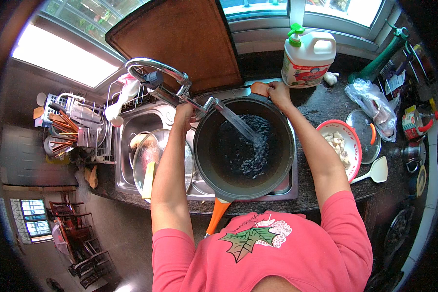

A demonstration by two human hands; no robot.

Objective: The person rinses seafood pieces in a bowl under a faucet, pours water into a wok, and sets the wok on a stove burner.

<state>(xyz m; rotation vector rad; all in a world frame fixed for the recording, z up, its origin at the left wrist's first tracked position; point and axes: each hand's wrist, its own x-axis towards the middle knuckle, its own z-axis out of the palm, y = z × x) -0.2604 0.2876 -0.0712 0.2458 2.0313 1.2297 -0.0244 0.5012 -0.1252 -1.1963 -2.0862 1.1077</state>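
A large dark wok (204, 146) rests over the right part of the steel double sink (126, 126), its orange long handle towards me. Water runs from the chrome faucet (204, 106) into the wok and swirls on its bottom. My right hand (279, 94) grips the wok's short orange helper handle (259, 88) at the far rim. My left hand (185, 114) is at the faucet's body, beside the wok's left rim; its fingers are mostly hidden, so its hold is unclear. Below my left forearm, a glass lid (140, 153) leans over the left basin, partly covering something brownish.
Left of the sink stands a dish rack (91, 138) with chopsticks. A brown cutting board (178, 40) leans behind the faucet. To the right are a soap jug (308, 60), a garlic bulb (331, 78), a red-rimmed bowl (356, 146) of pale pieces, a pot lid (363, 126) and a white spatula (379, 170).
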